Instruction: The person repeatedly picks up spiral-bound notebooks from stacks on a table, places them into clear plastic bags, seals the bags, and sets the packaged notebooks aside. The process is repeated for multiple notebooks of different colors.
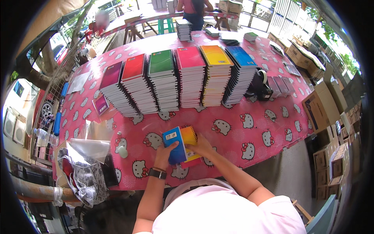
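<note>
My left hand [164, 153] grips a blue spiral notebook [177, 155], thumb laid across its cover, fingers beneath it out of sight. From the right, my right hand [202, 146] is closed on a yellow spiral notebook [189, 134], partly covered by the blue one. A pinkish-red edge [189, 163] shows below the yellow cover; I cannot tell how many notebooks are in the bundle. Beyond my hands stand tall stacks of spiral notebooks: purple [112, 75], red [133, 67], green [160, 61], pink [189, 57], yellow [216, 55] and blue [240, 57].
A black tape dispenser [260, 86] stands beside the blue stack. Clear plastic sleeves [91, 146], a patterned bag [83, 175] and a small pale bottle [122, 151] lie at left. Cardboard boxes [321, 107] line the right side. A person [194, 11] is at a far table.
</note>
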### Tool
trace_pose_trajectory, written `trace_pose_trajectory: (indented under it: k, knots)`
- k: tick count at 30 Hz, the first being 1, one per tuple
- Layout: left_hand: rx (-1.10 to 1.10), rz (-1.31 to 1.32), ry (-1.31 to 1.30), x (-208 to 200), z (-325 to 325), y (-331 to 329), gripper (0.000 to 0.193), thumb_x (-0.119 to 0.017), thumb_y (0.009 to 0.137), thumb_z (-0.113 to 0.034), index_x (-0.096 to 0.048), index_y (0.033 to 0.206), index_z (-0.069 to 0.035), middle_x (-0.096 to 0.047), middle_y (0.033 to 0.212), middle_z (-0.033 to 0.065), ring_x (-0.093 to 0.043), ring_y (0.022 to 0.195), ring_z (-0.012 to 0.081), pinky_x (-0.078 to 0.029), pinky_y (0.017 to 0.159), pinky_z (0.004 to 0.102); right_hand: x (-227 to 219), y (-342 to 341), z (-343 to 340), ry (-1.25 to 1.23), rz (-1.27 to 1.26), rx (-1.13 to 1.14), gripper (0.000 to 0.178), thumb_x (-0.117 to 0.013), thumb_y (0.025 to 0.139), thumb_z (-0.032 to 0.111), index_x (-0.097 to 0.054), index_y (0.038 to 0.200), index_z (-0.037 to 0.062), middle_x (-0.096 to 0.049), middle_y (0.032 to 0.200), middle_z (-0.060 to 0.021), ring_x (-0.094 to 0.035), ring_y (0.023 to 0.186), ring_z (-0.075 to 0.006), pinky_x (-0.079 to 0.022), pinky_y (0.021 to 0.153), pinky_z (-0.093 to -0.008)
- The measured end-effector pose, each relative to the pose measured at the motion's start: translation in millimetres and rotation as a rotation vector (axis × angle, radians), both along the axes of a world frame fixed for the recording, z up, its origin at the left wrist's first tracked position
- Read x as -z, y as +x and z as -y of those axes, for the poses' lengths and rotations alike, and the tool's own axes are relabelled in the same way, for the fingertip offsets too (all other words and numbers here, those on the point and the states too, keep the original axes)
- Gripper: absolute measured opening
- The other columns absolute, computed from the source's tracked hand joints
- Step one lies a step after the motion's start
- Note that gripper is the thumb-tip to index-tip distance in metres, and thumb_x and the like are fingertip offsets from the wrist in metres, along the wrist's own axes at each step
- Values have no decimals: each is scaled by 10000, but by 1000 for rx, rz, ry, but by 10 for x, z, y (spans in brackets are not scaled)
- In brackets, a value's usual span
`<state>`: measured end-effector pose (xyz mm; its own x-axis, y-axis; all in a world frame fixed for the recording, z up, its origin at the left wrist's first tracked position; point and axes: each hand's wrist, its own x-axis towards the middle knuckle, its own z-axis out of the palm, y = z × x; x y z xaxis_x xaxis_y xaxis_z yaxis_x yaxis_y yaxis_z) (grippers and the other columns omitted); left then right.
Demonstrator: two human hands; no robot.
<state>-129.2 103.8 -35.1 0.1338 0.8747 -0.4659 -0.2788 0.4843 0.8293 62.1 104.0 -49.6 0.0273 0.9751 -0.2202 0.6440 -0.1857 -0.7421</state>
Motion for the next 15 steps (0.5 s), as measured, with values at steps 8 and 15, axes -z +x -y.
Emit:
trace_pose_trajectory:
  k: [8, 15]
  knots:
    - [-27, -419, 361, 162, 48, 267, 643, -775, 688, -62, -410, 1211, 17, -578, 1101, 124, -583, 1001, 210, -501, 844, 329, -208, 136, -90, -539, -1005, 191, 657, -634, 752, 499, -584, 1079, -69, -659, 889, -191, -664, 807, -278, -522, 741, -373]
    - [19, -39, 245, -38, 101, 61, 787, -788, 625, -38, -352, 1277, 21, -546, 1123, 148, -587, 995, 233, -514, 816, 329, -162, -284, -27, -18, -84, -1, 907, -787, 646, 429, -346, 1248, -87, -489, 1195, -234, -505, 1126, -303, -421, 943, -381]
